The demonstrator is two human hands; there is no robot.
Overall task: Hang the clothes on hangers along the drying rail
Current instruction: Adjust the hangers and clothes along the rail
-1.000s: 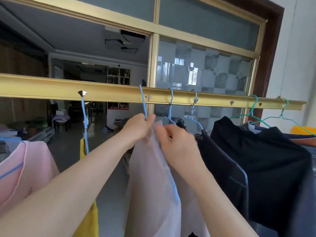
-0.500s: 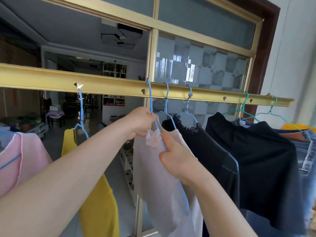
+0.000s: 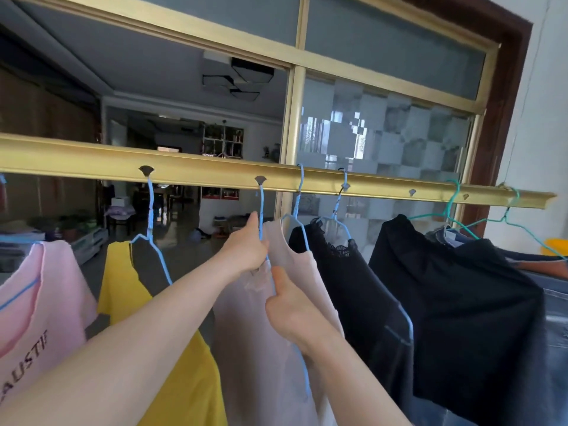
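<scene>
A gold drying rail (image 3: 199, 170) with notched holes runs across the view. A pale beige garment (image 3: 261, 348) hangs on a blue wire hanger (image 3: 261, 207) whose hook sits in a rail hole. My left hand (image 3: 246, 250) grips the hanger's neck just below the rail. My right hand (image 3: 292, 309) pinches the hanger's right shoulder wire together with the beige fabric. Left of it hang a yellow garment (image 3: 123, 287) and a pink top (image 3: 37, 296).
To the right hang a second beige top (image 3: 295, 256), a black lace top (image 3: 347, 287), a large black garment (image 3: 455, 302) on a green hanger (image 3: 451, 207) and denim (image 3: 556, 318). One empty rail hole (image 3: 412, 192) shows. Behind stands a glass sliding door (image 3: 384, 133).
The beige garment's hanger hook went up and now sits in a rail hole. My left hand slid up the hanger's neck; my right hand dropped onto its shoulder wire.
</scene>
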